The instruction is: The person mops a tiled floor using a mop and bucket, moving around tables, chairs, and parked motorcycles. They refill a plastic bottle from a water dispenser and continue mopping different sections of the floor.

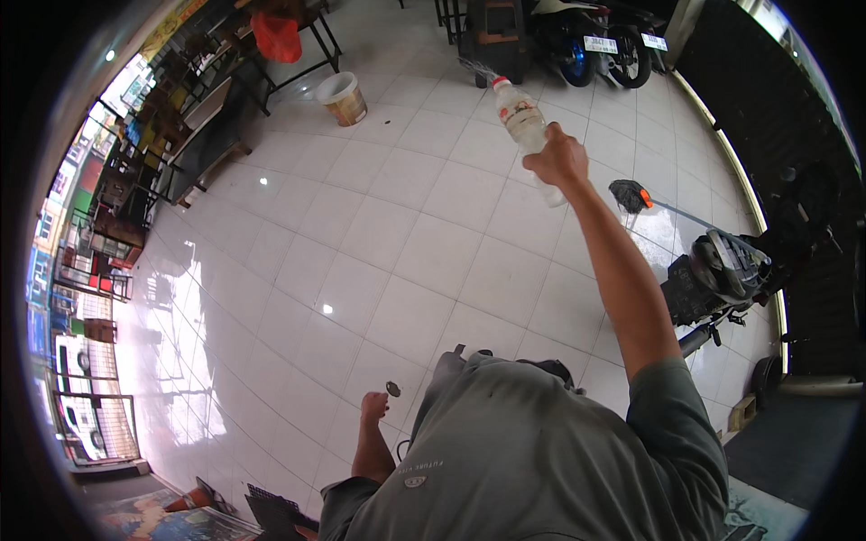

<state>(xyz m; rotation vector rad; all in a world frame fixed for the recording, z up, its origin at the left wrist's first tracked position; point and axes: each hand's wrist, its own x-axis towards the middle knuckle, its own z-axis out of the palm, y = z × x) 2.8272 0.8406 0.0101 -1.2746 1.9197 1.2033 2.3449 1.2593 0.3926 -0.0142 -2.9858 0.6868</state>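
My right hand (559,158), arm stretched forward, is closed around a clear plastic bottle (521,117) with a red cap and pale, cloudy contents. The bottle tilts away from me, and a thin spray of liquid (476,68) leaves its cap end. Low beside my body, my left hand (374,406) has its fingers curled in. A small round dark disc (392,389) shows right by those fingers; I cannot tell whether it is held or lies on the floor beyond.
White tiled floor (406,225) spreads ahead. A mop (629,196) with an orange joint lies right, near a parked motorbike (722,270). More motorbikes (591,45) stand at the back. A white bucket (342,99) stands near tables (302,54) and a bench (203,149) at left.
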